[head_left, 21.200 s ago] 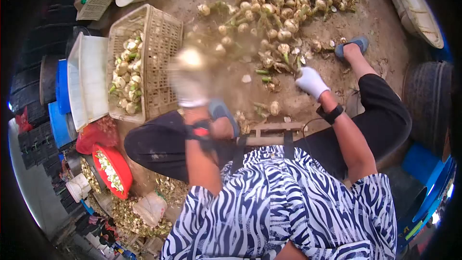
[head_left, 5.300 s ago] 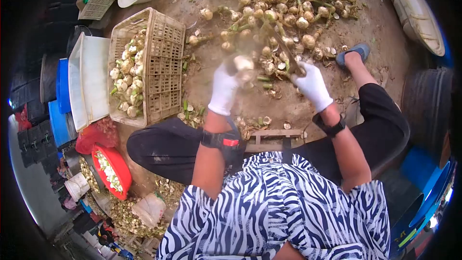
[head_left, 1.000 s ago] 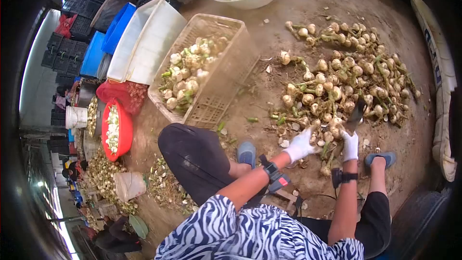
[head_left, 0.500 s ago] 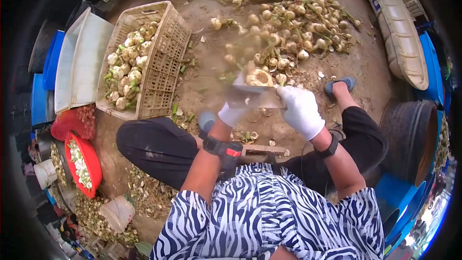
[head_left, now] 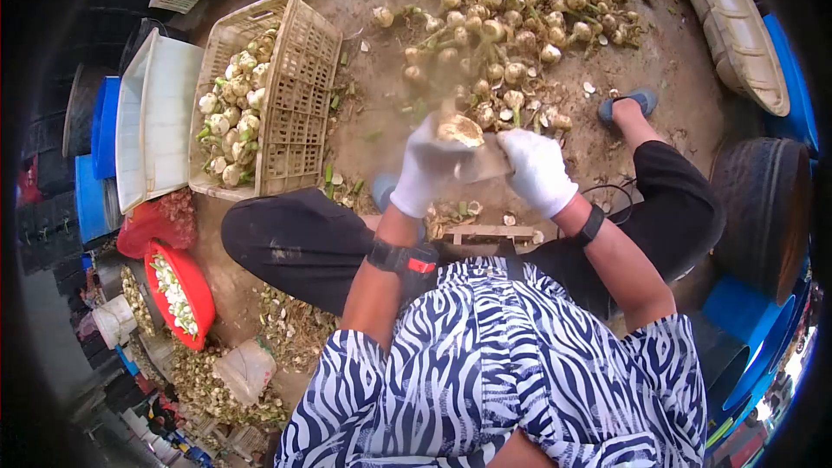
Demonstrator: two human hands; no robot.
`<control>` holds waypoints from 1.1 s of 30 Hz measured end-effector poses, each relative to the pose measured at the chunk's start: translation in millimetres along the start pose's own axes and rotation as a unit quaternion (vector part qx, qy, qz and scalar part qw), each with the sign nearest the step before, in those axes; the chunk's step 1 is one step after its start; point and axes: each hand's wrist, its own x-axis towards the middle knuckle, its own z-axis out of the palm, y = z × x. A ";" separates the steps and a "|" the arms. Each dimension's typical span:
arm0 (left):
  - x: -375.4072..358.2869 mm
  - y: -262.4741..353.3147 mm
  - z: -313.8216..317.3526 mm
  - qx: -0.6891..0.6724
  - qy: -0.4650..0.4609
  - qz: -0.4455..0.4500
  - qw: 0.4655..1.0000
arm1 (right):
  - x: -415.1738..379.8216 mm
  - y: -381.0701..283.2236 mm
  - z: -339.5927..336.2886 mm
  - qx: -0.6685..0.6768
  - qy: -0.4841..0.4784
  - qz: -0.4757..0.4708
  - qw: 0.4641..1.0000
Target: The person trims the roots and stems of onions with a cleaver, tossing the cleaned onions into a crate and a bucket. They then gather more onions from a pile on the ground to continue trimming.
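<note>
My left hand [head_left: 419,169], in a white glove, is closed beside the blade. Its fingers are blurred and partly hidden, so I cannot make out what they hold. A wide-bladed knife [head_left: 487,165] is in my right hand [head_left: 536,172], also gloved in white, with the blade pointing left toward the other hand. Just beyond both hands is a pale, round, rough-topped block [head_left: 460,131]. Past it, a heap of garlic bulbs [head_left: 520,0] with stems and roots covers the ground.
To the left stands a plastic crate [head_left: 303,91] holding trimmed garlic bulbs [head_left: 232,117]. Beside it are a white tub [head_left: 156,121] and a red basin [head_left: 201,295] with pale cut pieces. A long beige container [head_left: 737,35] and a dark barrel [head_left: 758,217] stand at right.
My left hand has come out from behind the blade and shows more fully. The blade sits lower in relation to the block. The whole view has shifted slightly.
</note>
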 end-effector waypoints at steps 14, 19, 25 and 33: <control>11.4 15.8 7.0 -0.002 0.038 -0.008 0.999 | 11.6 54.4 0.9 0.023 -0.043 0.234 0.971; 28.3 -17.3 -14.8 -0.326 0.121 -0.061 0.936 | 24.2 15.1 -21.1 0.379 0.032 0.244 0.892; 24.8 -65.6 -27.6 -0.487 0.063 -0.046 0.870 | 25.8 -5.1 34.6 0.342 -0.001 0.235 0.910; 46.5 23.4 -179.9 -0.539 0.249 0.195 0.780 | -4.4 86.2 105.7 0.286 -0.099 0.433 0.849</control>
